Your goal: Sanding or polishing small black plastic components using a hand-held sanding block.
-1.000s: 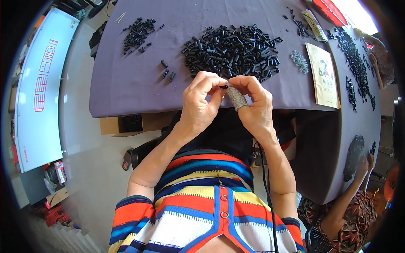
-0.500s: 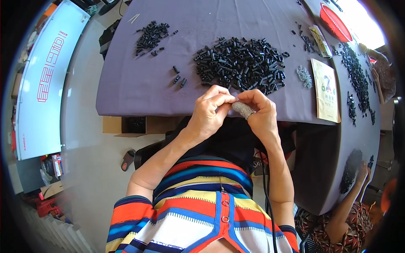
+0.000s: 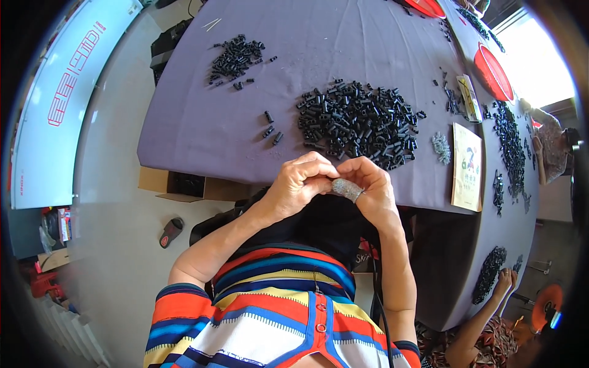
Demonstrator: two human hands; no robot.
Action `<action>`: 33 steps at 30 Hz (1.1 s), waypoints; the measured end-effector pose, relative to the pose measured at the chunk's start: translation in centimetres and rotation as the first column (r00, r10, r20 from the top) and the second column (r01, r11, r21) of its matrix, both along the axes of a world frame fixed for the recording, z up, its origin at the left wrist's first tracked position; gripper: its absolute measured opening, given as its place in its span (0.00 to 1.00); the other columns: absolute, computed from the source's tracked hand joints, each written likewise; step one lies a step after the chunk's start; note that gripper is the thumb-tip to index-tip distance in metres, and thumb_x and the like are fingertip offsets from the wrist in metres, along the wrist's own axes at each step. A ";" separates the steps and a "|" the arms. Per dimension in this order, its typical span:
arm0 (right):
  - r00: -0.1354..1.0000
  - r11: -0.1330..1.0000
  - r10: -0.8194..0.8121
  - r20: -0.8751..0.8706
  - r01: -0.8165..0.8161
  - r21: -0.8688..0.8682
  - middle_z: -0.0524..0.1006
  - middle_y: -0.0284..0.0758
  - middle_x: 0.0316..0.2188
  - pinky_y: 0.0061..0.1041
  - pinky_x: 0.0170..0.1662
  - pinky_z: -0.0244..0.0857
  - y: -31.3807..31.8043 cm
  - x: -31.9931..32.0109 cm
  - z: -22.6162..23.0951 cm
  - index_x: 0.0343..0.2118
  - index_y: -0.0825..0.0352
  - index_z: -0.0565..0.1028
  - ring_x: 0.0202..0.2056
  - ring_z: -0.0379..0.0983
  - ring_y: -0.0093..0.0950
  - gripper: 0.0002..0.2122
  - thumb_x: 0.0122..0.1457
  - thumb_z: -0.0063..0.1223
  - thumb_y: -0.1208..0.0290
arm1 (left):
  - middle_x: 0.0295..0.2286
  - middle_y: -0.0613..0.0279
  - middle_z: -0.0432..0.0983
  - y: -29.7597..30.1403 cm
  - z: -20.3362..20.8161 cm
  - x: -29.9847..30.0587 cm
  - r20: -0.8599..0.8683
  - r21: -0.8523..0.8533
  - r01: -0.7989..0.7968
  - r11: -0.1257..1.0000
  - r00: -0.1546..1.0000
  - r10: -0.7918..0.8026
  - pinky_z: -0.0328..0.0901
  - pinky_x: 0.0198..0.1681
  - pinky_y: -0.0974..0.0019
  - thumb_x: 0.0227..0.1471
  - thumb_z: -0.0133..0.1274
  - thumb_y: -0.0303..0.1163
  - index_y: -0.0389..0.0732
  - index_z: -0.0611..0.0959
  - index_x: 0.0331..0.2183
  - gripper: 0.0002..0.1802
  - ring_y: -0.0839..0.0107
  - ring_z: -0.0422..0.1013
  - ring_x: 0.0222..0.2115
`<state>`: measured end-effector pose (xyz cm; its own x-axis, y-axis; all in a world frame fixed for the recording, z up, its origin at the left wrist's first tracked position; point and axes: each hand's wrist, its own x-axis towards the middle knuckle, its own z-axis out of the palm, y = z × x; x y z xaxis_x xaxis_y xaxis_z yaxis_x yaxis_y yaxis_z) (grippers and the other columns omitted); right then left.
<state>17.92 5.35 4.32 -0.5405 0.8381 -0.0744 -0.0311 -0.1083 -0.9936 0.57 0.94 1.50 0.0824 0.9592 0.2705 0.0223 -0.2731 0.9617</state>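
Note:
Both my hands meet just over the near edge of the cloth-covered table (image 3: 184,135), fingertips together. My left hand (image 3: 299,184) is closed in a pinch, its thumb and fingers pressed against the right fingertips. My right hand (image 3: 375,195) pinches from the other side, and a grey speckled cover (image 3: 347,189) wraps its thumb. Whatever lies between the fingertips is too small and hidden to make out. Right beyond the hands spreads a large heap of short black tubular parts (image 3: 362,126). A few loose black parts (image 3: 269,131) lie to its left.
A smaller black heap (image 3: 236,59) sits farther left. Small silvery pieces (image 3: 440,148), a booklet (image 3: 467,168) and a red basket (image 3: 492,72) are at right. A cardboard box (image 3: 211,189) stands under the table edge. Two co-workers' hands (image 3: 505,282) work at the right table.
The view has shifted, so the table and heaps sit lower in the picture. My hands stay together in the same pinch, with the left fingers slightly more curled.

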 end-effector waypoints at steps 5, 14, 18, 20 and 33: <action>0.916 0.923 -0.183 0.357 0.035 0.383 0.78 0.33 0.25 0.19 0.32 0.66 4.4 -1.0 2.2 0.34 0.69 0.76 0.27 0.70 0.17 0.07 0.51 0.59 0.79 | 0.33 0.62 0.72 -0.1 -0.3 -2.1 0.025 -0.074 -0.078 0.994 0.996 0.080 0.69 0.31 0.74 0.45 0.55 0.12 0.33 0.79 0.33 0.10 0.77 0.72 0.28; 0.748 0.659 -0.399 0.530 -0.168 0.733 0.75 0.43 0.28 0.36 0.38 0.66 15.5 -4.7 0.8 0.31 0.67 0.76 0.34 0.73 0.43 0.10 0.45 0.46 0.83 | 0.32 0.60 0.73 0.7 -1.5 -2.3 0.019 -0.013 -0.150 0.989 0.988 0.150 0.68 0.28 0.75 0.46 0.53 0.12 0.32 0.79 0.34 0.11 0.76 0.73 0.26; 0.657 0.586 -0.446 0.607 -0.298 0.753 0.76 0.41 0.30 0.37 0.41 0.66 17.8 -5.9 -0.3 0.31 0.65 0.78 0.37 0.72 0.41 0.11 0.44 0.47 0.82 | 0.32 0.60 0.73 0.8 -1.6 -2.3 0.001 -0.007 -0.178 0.984 0.984 0.178 0.68 0.28 0.75 0.45 0.54 0.12 0.33 0.79 0.34 0.11 0.76 0.73 0.26; 0.626 0.534 -0.468 0.624 -0.362 0.764 0.76 0.40 0.29 0.37 0.41 0.67 18.3 -6.4 -0.5 0.30 0.65 0.79 0.37 0.73 0.40 0.11 0.43 0.48 0.81 | 0.32 0.60 0.73 0.8 -1.5 -2.2 0.001 -0.018 -0.178 0.984 0.984 0.178 0.69 0.28 0.75 0.46 0.54 0.12 0.33 0.79 0.34 0.11 0.76 0.73 0.26; 0.527 0.495 -0.387 0.757 -0.574 0.652 0.77 0.41 0.31 0.37 0.40 0.69 18.2 -7.9 0.0 0.28 0.66 0.77 0.36 0.75 0.40 0.06 0.49 0.48 0.77 | 0.33 0.60 0.73 0.8 -1.2 -2.0 0.046 -0.102 -0.177 0.979 0.982 0.182 0.69 0.29 0.75 0.48 0.53 0.13 0.32 0.79 0.35 0.10 0.77 0.73 0.26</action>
